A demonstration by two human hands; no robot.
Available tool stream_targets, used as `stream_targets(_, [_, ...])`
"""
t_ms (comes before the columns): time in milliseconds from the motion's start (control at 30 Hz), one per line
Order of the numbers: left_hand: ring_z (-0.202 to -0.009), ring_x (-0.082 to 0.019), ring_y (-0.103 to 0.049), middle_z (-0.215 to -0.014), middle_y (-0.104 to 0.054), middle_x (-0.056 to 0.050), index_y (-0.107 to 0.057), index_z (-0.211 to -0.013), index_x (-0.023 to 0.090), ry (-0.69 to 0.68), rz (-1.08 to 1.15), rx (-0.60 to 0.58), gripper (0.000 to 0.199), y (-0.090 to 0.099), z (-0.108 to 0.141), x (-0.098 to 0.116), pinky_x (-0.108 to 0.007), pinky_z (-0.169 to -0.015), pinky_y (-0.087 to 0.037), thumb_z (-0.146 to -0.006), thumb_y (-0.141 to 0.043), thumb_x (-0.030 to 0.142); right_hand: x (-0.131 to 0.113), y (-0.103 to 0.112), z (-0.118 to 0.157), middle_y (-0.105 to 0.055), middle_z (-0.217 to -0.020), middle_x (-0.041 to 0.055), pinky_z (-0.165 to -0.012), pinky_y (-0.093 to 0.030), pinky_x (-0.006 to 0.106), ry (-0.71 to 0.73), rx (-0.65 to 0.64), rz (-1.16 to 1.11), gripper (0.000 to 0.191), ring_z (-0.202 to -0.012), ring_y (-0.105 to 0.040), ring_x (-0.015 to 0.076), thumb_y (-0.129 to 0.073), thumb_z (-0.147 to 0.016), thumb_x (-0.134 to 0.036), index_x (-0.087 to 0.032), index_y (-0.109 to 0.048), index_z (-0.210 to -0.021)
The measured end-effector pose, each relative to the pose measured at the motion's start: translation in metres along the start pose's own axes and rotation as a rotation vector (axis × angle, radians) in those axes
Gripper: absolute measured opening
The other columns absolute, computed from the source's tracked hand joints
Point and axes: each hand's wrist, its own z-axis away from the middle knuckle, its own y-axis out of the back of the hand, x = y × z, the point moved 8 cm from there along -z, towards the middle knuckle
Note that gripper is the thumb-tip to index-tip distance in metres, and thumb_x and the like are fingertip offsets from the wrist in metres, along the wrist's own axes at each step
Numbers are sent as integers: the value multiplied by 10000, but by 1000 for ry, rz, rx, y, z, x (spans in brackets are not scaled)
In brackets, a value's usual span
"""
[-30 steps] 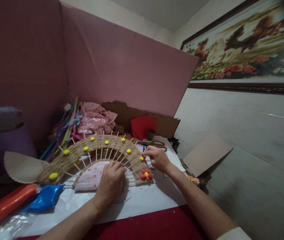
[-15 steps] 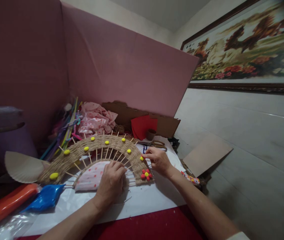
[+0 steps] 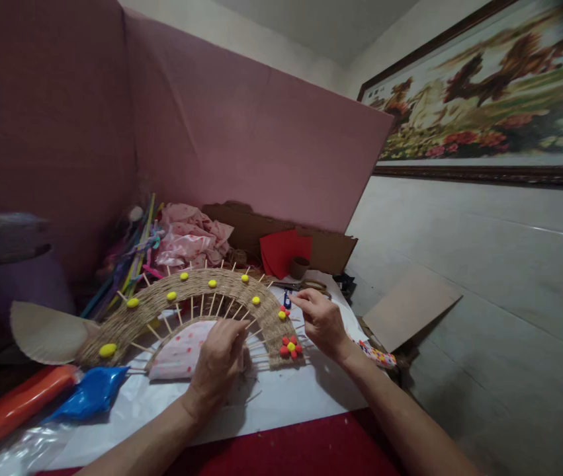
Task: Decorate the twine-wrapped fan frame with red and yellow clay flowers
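A woven twine fan with thin wooden sticks lies on white paper. Yellow clay dots run along its band. Near the band's right end is a red clay flower with a yellow centre. Just above it, small red clay petals touch another yellow dot. My right hand hovers right beside these petals, fingertips drawn together, nothing visible between them. Over the fan's dotted pink-white inner part, my left hand is curled closed; whatever it holds is hidden.
An orange clay pack and a blue clay pack lie at left. Scissors, a roll of brown tape and red paper are behind. Pink cloth is heaped at the back, before a pink board.
My right hand has drawn back slightly to the right from the yellow dot. Red petals now show beside that dot. My left hand has shifted only a little.
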Motion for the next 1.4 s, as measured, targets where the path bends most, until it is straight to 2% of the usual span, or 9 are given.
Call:
stream_targets(100, [-559,-128,-472,-597,-500,21,-569,-1001,177,308,318,-12,239,-3,3,-11,-247,-531,-378,-868,-457,340,-12,17,5,-634,-862,61,-639,-432,253,-166,134,-195,214,-763,-570,162,-490,-838,-123,-173,-638,-985])
stream_targets(200, [-392,-71,-314,-519,-429,66,-517,-1039,168,603,733,-148,376,-26,12,-11,-193,-386,-243,-852,-435,484,-34,10,16,-581,-607,-8,-515,-390,227,-324,81,-422,140,-534,-501,116,-550,-844,-224,-175,-601,-724])
stream_targets(267, [-362,-50,-270,-554,-468,57,-492,-1063,164,702,907,-195,445,-35,16,-4,-183,-362,-197,-833,-432,539,-56,3,23,-580,-626,-6,-537,-399,229,-305,14,-518,133,-562,-510,118,-551,-845,-214,-177,-597,-727])
stream_targets(367, [-384,-46,-323,-608,-492,44,-489,-1074,168,767,954,-171,454,-35,19,0,-175,-376,-223,-813,-475,539,-83,-2,30,-608,-820,40,-655,-435,266,-172,-29,-550,87,-741,-550,154,-545,-846,-196,-183,-622,-883])
stream_targets(533, [-447,-70,-376,-572,-450,55,-504,-1108,190,791,792,-198,461,-31,23,-2,-173,-415,-283,-829,-439,552,-93,-6,35,-587,-1019,84,-813,-431,339,-84,-3,-493,295,-946,-533,208,-632,-794,-227,-193,-572,-1081])
stream_targets(700, [-725,-131,-535,-866,-574,-37,-547,-1041,167,617,628,-208,463,-25,17,2,-213,-594,-429,-813,-463,561,-96,-17,36,-611,-922,68,-770,-424,330,-74,-55,-464,101,-886,-540,203,-563,-827,-172,-184,-590,-924])
stream_targets(933, [-362,-73,-373,-487,-456,57,-493,-804,164,606,764,-371,385,-44,20,4,-198,-376,-282,-798,-487,548,-82,-12,39,-601,-815,48,-685,-414,290,-131,1,-504,91,-753,-536,166,-513,-845,-133,-177,-587,-875])
stream_targets(1167, [-442,-63,-418,-601,-521,42,-494,-805,162,603,818,-257,321,-39,17,-4,-189,-418,-310,-720,-640,435,-73,-14,42,-591,-830,34,-655,-419,273,-190,10,-577,129,-720,-520,152,-557,-818,-130,-183,-582,-933])
stream_targets(1400, [-457,-59,-423,-610,-511,45,-497,-778,158,600,850,-258,337,-42,17,-6,-190,-429,-323,-681,-684,421,-74,-13,42,-582,-775,32,-661,-417,281,-159,-4,-527,97,-704,-507,154,-521,-857,-180,-186,-617,-866])
